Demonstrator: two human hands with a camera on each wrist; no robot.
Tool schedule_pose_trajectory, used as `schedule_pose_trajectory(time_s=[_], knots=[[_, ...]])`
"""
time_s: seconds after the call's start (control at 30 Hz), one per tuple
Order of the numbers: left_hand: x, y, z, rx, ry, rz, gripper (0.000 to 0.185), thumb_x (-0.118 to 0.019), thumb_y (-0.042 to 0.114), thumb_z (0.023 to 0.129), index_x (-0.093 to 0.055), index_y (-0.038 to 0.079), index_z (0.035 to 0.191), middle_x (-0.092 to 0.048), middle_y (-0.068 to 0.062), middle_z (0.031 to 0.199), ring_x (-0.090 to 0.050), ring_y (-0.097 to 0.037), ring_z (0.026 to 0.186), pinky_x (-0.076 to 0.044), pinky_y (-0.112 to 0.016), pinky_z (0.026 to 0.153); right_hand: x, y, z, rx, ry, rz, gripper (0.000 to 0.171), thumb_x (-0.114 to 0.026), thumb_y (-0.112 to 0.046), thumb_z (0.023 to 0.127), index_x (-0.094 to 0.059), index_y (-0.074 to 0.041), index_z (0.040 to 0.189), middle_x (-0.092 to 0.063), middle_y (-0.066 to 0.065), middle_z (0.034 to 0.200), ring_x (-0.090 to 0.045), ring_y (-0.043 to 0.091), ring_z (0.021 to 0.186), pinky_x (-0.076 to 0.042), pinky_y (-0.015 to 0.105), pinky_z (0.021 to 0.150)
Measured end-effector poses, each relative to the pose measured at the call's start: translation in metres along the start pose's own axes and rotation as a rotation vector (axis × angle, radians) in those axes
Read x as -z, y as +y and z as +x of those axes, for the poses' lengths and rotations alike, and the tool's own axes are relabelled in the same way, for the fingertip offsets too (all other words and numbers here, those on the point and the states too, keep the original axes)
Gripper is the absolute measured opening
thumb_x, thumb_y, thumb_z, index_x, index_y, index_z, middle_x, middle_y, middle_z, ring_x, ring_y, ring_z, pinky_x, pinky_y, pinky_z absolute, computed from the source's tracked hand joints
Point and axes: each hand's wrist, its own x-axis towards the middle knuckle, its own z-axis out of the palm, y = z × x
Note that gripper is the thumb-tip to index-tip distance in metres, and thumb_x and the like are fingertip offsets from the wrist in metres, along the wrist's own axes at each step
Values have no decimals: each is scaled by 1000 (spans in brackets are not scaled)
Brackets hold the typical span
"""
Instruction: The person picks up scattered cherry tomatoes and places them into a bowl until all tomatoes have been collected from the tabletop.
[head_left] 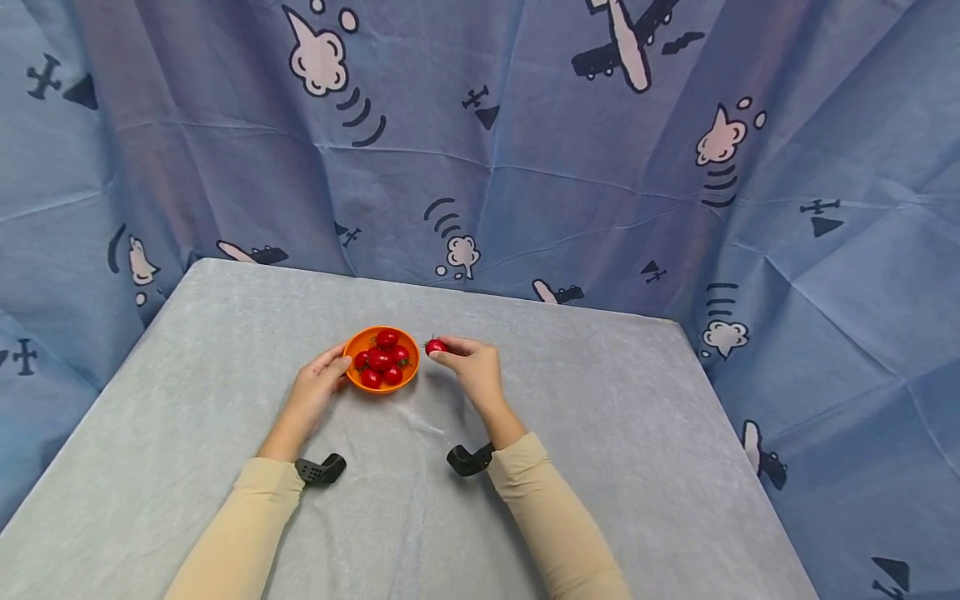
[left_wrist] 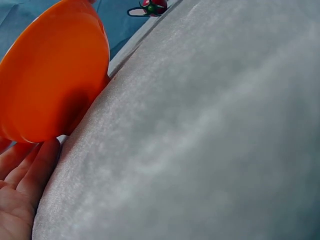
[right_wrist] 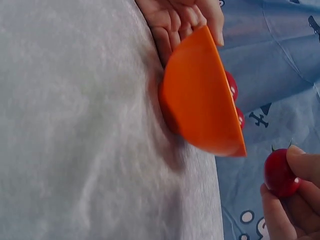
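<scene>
- Right hand (head_left: 474,367) has its grip pinched narrow on a cherry tomato (head_left: 436,347), lifted just right of the orange bowl (head_left: 381,359).
- Left hand (head_left: 321,385) cups the bowl's left wall, thumb on the rim, fingers curled around its side.
- From the pinched tomato the bowl lies directly left, close but not touching, already holding several red tomatoes (head_left: 381,360) on the grey tabletop (head_left: 600,433).
</scene>
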Motion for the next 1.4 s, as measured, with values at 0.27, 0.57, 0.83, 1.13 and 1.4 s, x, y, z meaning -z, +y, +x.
schedule_pose_trajectory(time_s=[0.27, 0.57, 0.83, 1.13, 1.4], knots=[[2, 0, 0, 7, -3, 7, 53, -49, 23, 105, -37, -1, 151, -41, -22, 153, -59, 13, 97, -50, -8, 86, -14, -5, -2, 17, -55, 15, 31, -82, -10, 80, -77, -1, 108, -76, 17, 106, -73, 19, 95, -60, 29, 84], [2, 0, 0, 15, -1, 0, 52, -48, 22, 105, -38, 0, 151, -42, -22, 153, -59, 13, 96, -50, -8, 86, -28, -12, -7, -7, -114, 0, 30, -81, -10, 80, -77, -3, 110, -75, 14, 111, -70, 17, 101, -59, 28, 86], [2, 2, -1, 28, -6, 8, 52, -48, 23, 105, -38, 2, 152, -43, -19, 154, -58, 13, 97, -50, -8, 86, -38, -13, -9, -19, -150, -39, 30, -84, -14, 78, -79, -9, 107, -76, 10, 110, -66, 17, 110, -55, 21, 84], [2, 2, -2, 27, -4, 21, 52, -49, 24, 105, -39, 3, 152, -44, -16, 154, -57, 13, 98, -49, -8, 86, -46, -11, -12, 10, -174, -87, 29, -85, -16, 77, -80, -12, 105, -75, 8, 113, -63, 20, 118, -55, 31, 95], [3, 1, -2, 22, -12, 20, 53, -49, 25, 105, -39, 3, 152, -44, -16, 154, -58, 13, 98, -49, -8, 86, -50, -12, -16, 13, -196, -99, 29, -86, -15, 76, -80, -11, 104, -75, 9, 113, -64, 22, 116, -54, 31, 95]])
